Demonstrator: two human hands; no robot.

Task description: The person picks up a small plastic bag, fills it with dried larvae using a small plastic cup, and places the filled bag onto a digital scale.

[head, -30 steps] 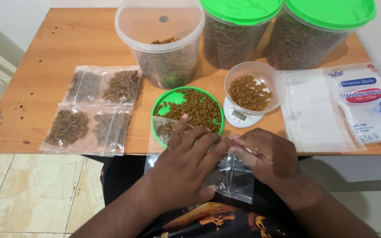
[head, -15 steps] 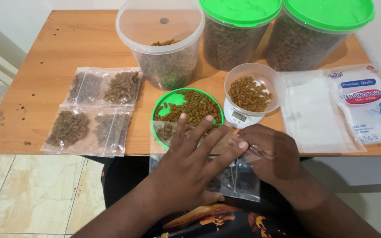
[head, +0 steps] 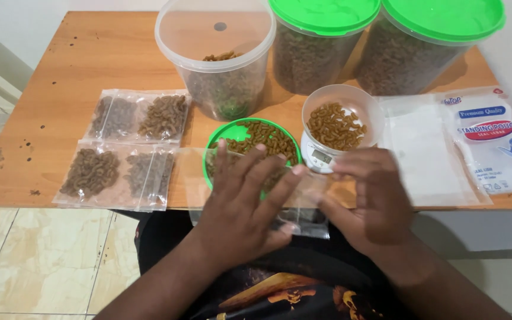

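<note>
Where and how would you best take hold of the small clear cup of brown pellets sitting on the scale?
Grip the clear cup by its rim and upper wall from above, fingers on opposite sides. It stands upright and open-topped on the small scale, so probably lift it straight up. The lidded jars crowd its far side, so come from the near side.

Near edge, centre: both hands, left hand and right hand, with a clear pouch between them, filled the passage.
Centre: a green lid heaped with brown pieces lay just beyond the fingertips.
Right of centre: a small scale bearing a clear cup stood close to the right hand.
Back row: three tall tubs formed a wall.
Left: four filled packets covered the wood.
Right: stacked pouches lay flat.
Free room: bare table at far left.
</note>
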